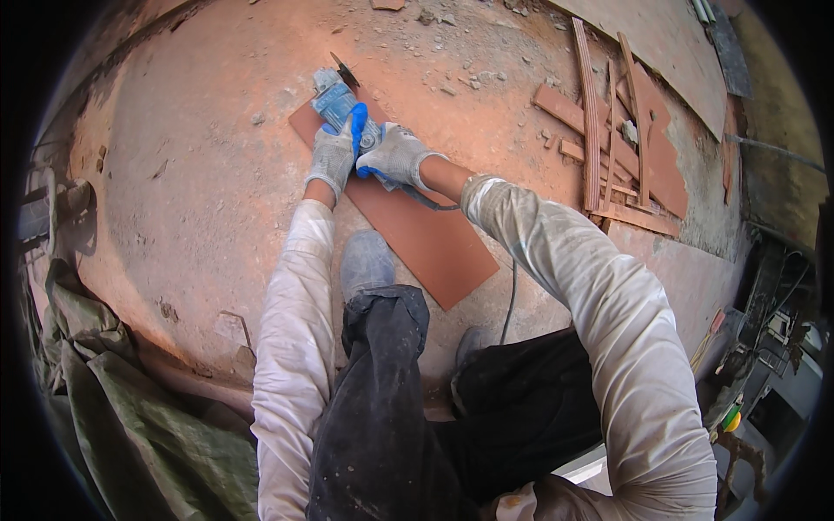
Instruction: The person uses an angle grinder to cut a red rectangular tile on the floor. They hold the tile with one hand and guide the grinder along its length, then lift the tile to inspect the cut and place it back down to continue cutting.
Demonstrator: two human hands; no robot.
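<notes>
A blue angle grinder (339, 105) lies in both my gloved hands above a long terracotta tile (427, 233). My left hand (334, 156), in a grey glove with blue fingers, is closed around its side. Behind it, my right hand (395, 158) grips the rear of the body, where the black cord comes out. The grinder's thin disc (345, 69) stands on edge by the tile's far end; whether it touches the tile cannot be made out. My shoe (366, 262) is beside the tile's left edge.
Broken tile strips and offcuts (647, 143) are piled at the right. Grit and small stones (473, 80) litter the dusty floor beyond the tile. The power cord (512, 295) runs back past my right leg. A crumpled green tarp (130, 408) lies at the lower left.
</notes>
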